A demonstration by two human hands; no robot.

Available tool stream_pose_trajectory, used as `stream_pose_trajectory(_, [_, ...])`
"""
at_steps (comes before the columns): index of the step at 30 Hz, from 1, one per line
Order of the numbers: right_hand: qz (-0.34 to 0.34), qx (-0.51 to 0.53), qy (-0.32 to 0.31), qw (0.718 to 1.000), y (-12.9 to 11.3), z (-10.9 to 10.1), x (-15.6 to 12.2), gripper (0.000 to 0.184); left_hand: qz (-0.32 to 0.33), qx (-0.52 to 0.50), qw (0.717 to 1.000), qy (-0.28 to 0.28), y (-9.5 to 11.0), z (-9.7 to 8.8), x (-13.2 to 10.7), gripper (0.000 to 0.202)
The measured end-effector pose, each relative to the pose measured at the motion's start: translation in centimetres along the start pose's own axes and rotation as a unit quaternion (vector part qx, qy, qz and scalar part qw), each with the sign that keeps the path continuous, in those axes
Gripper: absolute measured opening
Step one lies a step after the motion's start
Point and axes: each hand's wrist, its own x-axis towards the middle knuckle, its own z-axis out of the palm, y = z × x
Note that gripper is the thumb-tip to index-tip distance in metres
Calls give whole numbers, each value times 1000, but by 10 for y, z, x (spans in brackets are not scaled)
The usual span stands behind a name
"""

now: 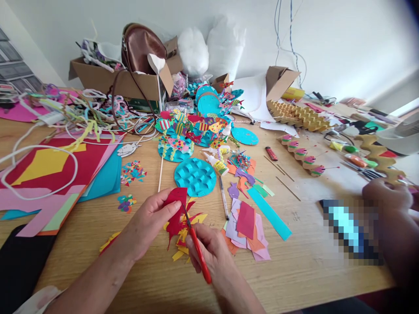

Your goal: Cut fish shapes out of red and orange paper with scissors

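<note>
Between the thumb and fingers of my left hand (152,224) is a piece of red paper (178,196), held up over the table. My right hand (209,248) grips red-handled scissors (198,250), and their blades meet the right edge of that paper. Beneath both hands lies a heap of yellow paper scraps (183,242) with red bits among them. Just beyond is a round turquoise paper disc (195,176) with a woven, raised surface. A stack of cut paper pieces (246,220) in red, lilac, pink and orange rests right of my right hand.
Large coloured sheets (62,165) cover the left side. Decorated paper fish (183,126), glue bottles (216,163), a pen (224,198) and wooden sticks (288,188) lie farther off. At right, another person's hand (386,196) is beside a blurred-out phone (350,231). A cardboard box (114,83) stands behind.
</note>
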Motion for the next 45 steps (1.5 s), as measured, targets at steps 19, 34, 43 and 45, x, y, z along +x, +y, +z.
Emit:
stream_pose_trajectory(19, [36,29,-17,999,-1,1,1,31,-24,-45,999,18,7,2,0,10])
stream_pose_trajectory(34, [36,96,-6,995,-6,3,-1,45,-36,-65,997,6,0,13,-5,10])
stream_pose_trajectory(43, [38,99,-5,994,-11,2,1,46,-44,-63,997,5,1,13,-3,10])
stream_pose_trajectory(45, [37,104,-10,994,-10,2,1,46,-46,-60,997,3,2,12,-3,9])
